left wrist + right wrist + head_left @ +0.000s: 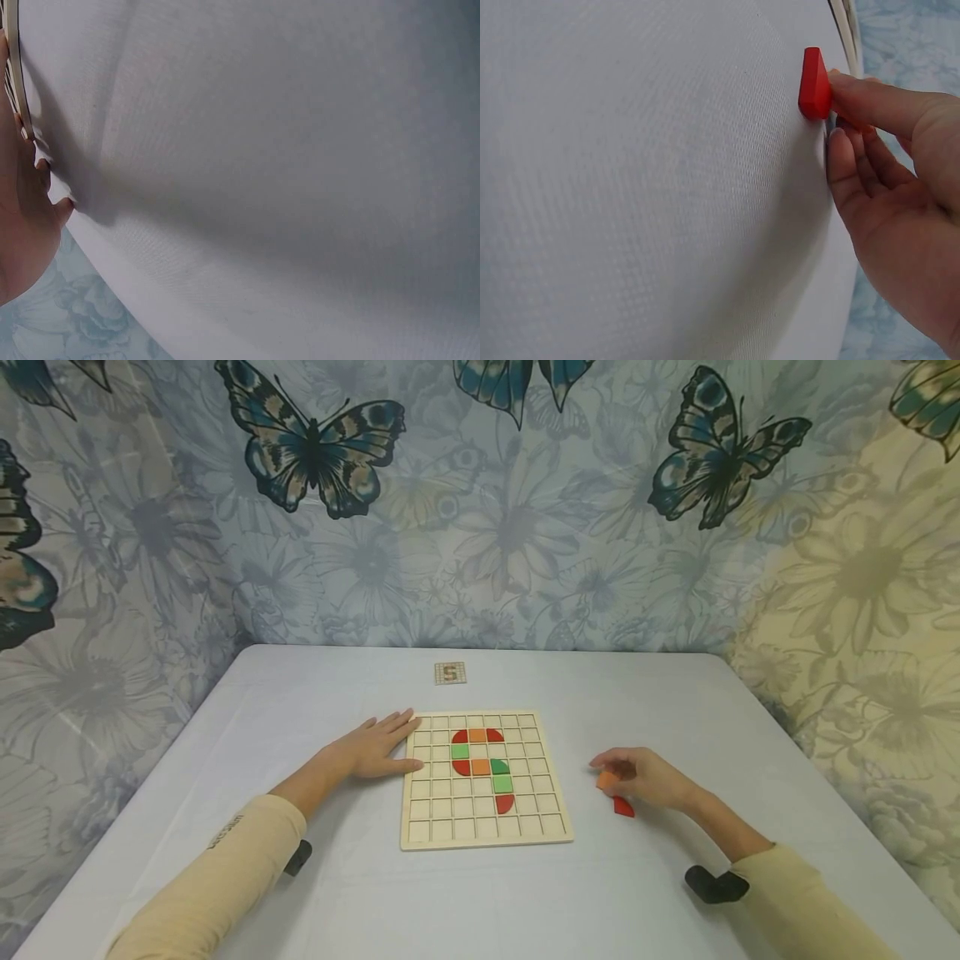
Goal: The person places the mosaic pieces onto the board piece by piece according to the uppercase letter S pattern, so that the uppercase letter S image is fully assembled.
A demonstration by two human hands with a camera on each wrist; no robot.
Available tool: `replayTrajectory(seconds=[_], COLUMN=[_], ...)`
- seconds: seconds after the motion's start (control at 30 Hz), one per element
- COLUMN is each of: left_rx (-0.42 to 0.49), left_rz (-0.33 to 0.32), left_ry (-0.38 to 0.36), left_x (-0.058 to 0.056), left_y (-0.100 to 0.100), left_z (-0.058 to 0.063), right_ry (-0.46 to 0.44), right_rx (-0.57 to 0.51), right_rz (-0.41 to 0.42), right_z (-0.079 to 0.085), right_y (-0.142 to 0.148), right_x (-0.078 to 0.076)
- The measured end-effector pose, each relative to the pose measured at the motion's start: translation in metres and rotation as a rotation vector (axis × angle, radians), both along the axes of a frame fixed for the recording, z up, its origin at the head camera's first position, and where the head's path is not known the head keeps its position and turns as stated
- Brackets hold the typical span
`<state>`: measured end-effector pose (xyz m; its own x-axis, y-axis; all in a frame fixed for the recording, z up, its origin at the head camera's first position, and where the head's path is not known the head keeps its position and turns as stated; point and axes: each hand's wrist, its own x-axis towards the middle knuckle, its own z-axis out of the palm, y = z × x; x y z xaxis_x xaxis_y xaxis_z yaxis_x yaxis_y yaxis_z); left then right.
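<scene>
A square wooden grid board lies mid-table, with red quarter-rounds, orange squares, light green squares and a dark green quarter-round set in an S-like curve. My left hand is spread flat by the board's left edge, its thumb and fingertips at the rim. Off to the right of the board, my right hand pinches an orange square tile between thumb and curled fingers. Just below the thumb is a red tile; in the right wrist view this red tile overlaps the thumb tip.
A small gridded card with a brown S pattern lies behind the board. The white-covered table meets walls of butterfly-print fabric at the back and sides. Dark wrist devices sit under both sleeves.
</scene>
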<state>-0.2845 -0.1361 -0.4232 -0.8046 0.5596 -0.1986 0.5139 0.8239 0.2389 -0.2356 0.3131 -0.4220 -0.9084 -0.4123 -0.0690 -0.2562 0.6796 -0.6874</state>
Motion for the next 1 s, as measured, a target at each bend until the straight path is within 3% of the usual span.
replayTrajectory(seconds=[0.6, 1.0], left_rx=[-0.007, -0.007], left_rz=[0.004, 0.006], left_ry=[-0.008, -0.006], left_x=[0.001, 0.000], left_y=[-0.001, -0.001], left_z=[0.001, 0.001], right_ry=[-0.153, -0.255], right_rx=[-0.134, -0.169], right_rz=[-0.088, 0.015], right_z=[0.008, 0.017], right_y=[-0.018, -0.060], right_x=[-0.014, -0.023])
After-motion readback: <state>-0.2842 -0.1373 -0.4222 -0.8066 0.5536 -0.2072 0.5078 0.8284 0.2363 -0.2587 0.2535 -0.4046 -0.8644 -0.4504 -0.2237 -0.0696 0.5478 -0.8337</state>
